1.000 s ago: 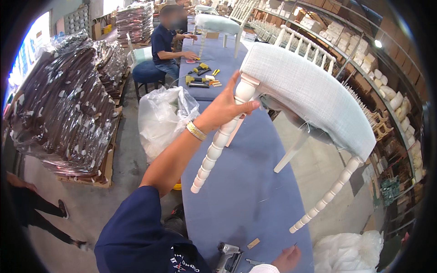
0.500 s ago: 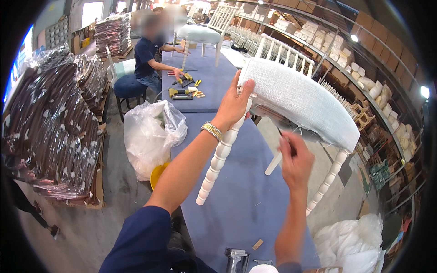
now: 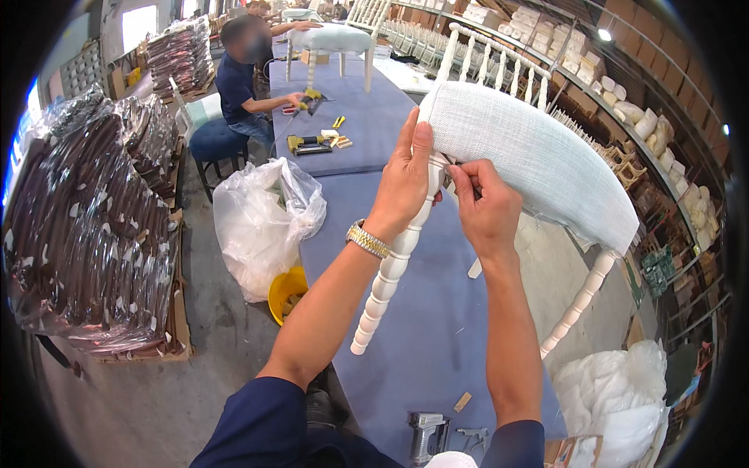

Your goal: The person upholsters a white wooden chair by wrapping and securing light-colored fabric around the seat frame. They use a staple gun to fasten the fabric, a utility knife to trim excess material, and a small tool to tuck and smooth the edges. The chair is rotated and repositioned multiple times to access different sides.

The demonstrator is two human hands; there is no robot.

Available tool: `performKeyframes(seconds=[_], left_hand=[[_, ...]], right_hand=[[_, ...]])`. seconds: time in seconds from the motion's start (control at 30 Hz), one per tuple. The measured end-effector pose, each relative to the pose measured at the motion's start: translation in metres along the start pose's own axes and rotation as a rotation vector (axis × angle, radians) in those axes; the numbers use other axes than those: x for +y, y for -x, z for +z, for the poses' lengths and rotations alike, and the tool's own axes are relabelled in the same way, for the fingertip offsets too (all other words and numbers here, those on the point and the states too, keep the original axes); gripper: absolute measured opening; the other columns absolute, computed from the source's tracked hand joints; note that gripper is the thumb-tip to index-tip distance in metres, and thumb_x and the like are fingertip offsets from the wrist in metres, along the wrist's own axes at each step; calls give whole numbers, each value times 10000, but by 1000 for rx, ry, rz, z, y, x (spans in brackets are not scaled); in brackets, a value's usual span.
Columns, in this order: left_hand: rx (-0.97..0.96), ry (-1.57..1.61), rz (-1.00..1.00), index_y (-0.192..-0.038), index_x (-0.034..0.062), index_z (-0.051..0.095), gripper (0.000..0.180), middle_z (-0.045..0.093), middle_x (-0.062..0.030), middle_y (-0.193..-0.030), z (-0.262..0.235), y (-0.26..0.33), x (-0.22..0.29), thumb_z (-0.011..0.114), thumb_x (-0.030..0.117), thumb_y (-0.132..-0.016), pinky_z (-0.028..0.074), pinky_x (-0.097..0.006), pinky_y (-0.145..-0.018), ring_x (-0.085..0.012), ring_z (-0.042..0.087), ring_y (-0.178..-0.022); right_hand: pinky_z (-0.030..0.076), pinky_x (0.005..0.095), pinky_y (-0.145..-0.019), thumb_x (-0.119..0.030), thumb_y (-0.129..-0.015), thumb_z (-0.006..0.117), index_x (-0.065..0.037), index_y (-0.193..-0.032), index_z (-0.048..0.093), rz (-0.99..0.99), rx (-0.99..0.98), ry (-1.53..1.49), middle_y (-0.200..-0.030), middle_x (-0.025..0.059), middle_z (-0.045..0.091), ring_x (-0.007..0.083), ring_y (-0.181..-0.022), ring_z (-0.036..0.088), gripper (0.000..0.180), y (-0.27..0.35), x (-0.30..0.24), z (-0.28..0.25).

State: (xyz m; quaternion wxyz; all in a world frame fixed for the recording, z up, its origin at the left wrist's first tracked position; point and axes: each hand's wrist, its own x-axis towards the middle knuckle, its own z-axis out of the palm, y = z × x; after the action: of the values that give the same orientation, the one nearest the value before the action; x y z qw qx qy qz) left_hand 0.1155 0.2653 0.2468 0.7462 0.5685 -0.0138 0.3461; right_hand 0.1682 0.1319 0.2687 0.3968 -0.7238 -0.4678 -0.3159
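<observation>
A white chair (image 3: 530, 156) with a pale, woven-fabric seat is tilted up over the blue-covered table, its turned legs pointing down toward me. My left hand (image 3: 407, 183) is closed around the seat's near left corner and the top of the turned front leg (image 3: 380, 292), its thumb on the fabric. Close beside it, my right hand (image 3: 488, 204) pinches a thin dark tool at the seat's lower edge by that leg. Most of this tool is hidden by the fingers, so its kind cannot be made out. Loose threads hang from the seat's lower edge farther right.
On the blue table (image 3: 343, 222) lie a staple gun (image 3: 427, 437) and a small metal air gun (image 3: 472, 438) near me. Left of it stand a clear plastic bag (image 3: 265, 226) and a yellow bucket (image 3: 287, 295). A co-worker (image 3: 243, 86) sits at the far table beside another chair (image 3: 331, 40).
My right hand has moved up and left, from below the seat to its edge by the left leg. The co-worker's one hand now rests on the other chair's seat.
</observation>
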Motion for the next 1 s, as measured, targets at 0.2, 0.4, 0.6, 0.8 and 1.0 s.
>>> performKeyframes(seconds=[0.2,0.4,0.6,0.8,1.0], left_hand=[[13,-39,-1,-1655,105,228,862,610,-39,-716,1,6,1,383,693,-1044,461,-289,-453,-104,558,-516],[14,-39,14,-1652,111,242,842,613,-29,-716,0,15,3,400,677,-1049,464,-287,-457,-104,563,-521],[27,-64,63,-1647,86,246,839,613,-32,-710,1,13,-2,409,657,-1055,483,-294,-473,-104,578,-535],[21,-152,109,-1654,99,206,779,603,-32,-795,4,8,-4,361,608,-1084,467,-257,-454,-76,537,-556],[21,-164,105,-1657,139,208,763,611,-45,-843,5,-3,-2,365,614,-1081,500,-263,-463,-75,560,-573]], right_hand=[[494,307,-560,-174,-962,754,-54,-888,676,-67,70,2,-704,55,693,173,-580,645,161,7,5,4],[481,264,-564,-150,-945,780,-42,-881,698,-57,175,-15,-684,29,676,103,-576,603,150,12,-3,11],[482,275,-565,-154,-930,793,-45,-864,693,57,221,-48,-694,30,692,117,-575,614,162,13,-12,16],[482,254,-586,-168,-949,779,-8,-871,707,162,183,-31,-673,25,684,75,-585,588,192,5,-21,11],[479,327,-556,-228,-942,769,-62,-839,688,195,91,71,-665,60,686,192,-551,637,211,0,-13,-5]])
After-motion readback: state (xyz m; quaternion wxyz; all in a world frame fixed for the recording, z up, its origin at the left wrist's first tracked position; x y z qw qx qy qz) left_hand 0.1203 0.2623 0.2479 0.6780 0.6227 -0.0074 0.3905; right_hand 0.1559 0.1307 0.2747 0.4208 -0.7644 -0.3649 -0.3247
